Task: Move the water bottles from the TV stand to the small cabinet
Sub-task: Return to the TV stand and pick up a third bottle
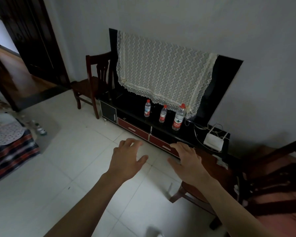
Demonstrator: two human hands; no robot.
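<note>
- Ahead of both hands, on the TV stand (pixel 161 132): three upright water bottles (pixel 163 114), well apart from them.
- Right hand (pixel 188 159) is nearer the largest bottle (pixel 178 117); left hand (pixel 126 156) is nearer the two smaller.
- Both hands are open and empty.

Both my bare forearms reach forward, side by side. My left hand (pixel 126 158) is palm down, fingers spread and slightly curled, thumb out to the right. My right hand (pixel 188 159) mirrors it, fingers loosely splayed. Neither hand holds anything.

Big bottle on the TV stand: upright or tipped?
Upright. The largest bottle stands on its base on the TV stand, red cap on top, label level. Neither hand touches it.
</note>
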